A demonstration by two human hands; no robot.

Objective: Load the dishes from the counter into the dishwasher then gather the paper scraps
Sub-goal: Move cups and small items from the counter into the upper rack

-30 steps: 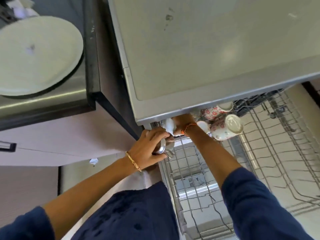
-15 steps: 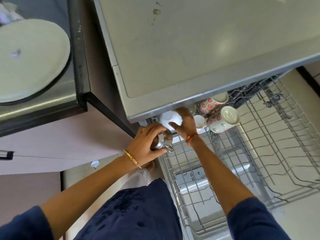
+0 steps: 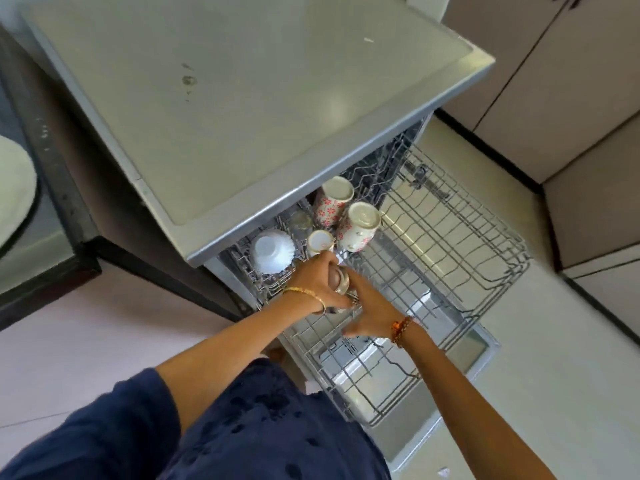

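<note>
The dishwasher's wire rack (image 3: 460, 258) is pulled out under the grey appliance top (image 3: 242, 98). At its back stand a white bowl (image 3: 272, 251) upside down, two floral mugs (image 3: 332, 202) (image 3: 360, 225), a small white cup (image 3: 320, 241) and a clear glass (image 3: 300, 221). My left hand (image 3: 318, 282) grips a small steel cup (image 3: 341, 280) over the rack's left front. My right hand (image 3: 369, 310) touches the same cup from the right, fingers spread around it. The cup is mostly hidden between my hands.
A white plate (image 3: 14, 195) lies on the dark-edged counter (image 3: 69, 216) at the far left. Cabinet doors (image 3: 571, 81) stand at the right. A small paper scrap (image 3: 444, 472) lies on the pale floor near the open dishwasher door (image 3: 433, 434).
The view swung right. My right hand let go of the white bowl, now resting in the rack, and came back to the steel cup. My left hand carried the cup over the rack.
</note>
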